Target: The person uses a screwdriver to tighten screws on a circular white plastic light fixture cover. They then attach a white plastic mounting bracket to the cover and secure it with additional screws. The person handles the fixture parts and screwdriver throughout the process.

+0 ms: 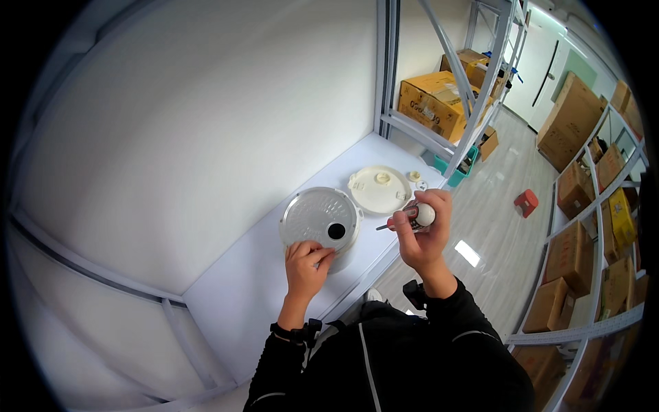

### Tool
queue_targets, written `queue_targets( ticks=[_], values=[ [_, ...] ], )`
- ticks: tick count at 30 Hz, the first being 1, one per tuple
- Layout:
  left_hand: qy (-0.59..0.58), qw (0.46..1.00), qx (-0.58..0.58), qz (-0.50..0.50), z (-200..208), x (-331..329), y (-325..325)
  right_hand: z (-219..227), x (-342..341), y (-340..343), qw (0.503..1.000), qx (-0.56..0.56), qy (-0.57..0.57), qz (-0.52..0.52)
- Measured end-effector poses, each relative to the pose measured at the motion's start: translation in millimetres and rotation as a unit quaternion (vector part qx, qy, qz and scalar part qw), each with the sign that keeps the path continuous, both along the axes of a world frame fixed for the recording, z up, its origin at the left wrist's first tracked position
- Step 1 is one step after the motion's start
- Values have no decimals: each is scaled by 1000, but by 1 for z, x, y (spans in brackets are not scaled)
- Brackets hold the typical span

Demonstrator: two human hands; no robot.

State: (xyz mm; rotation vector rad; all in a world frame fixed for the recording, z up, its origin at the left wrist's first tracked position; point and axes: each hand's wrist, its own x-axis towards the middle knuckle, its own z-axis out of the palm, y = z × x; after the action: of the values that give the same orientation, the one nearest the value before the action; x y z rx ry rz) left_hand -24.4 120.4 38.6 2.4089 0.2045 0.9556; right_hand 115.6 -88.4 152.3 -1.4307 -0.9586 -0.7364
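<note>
A round appliance part (317, 214) stands on the white table, with a ribbed silver metal top, a black round hole near its right side and a pale cylindrical wall. At its near rim is my left hand (306, 268), thumb and fingers pinched together; whatever may be between the fingertips is too small to make out. My right hand (430, 240) is raised to the right of the part, wrapped round a screwdriver (414, 215) with a red and black handle and a pale rounded end. The screwdriver's thin shaft points left, apart from the metal top.
Behind my right hand lies a cream round lid (379, 191), with small cream caps (414, 176) beside it. The white table (237, 295) meets a wall on the left. Metal shelving with cardboard boxes (439, 103) stands beyond, and a red stool (526, 202) sits on the floor.
</note>
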Motion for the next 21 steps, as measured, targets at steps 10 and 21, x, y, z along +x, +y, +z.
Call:
queue_targets(
  ticks=[10, 21],
  values=[
    [-22, 1000, -9, -9, 31, 12, -13, -35, 71, -26, 987, -134, 78, -42],
    [-57, 997, -46, -26, 58, 114, -69, -130, 208, -93, 913, -278, 288, -83]
  ],
)
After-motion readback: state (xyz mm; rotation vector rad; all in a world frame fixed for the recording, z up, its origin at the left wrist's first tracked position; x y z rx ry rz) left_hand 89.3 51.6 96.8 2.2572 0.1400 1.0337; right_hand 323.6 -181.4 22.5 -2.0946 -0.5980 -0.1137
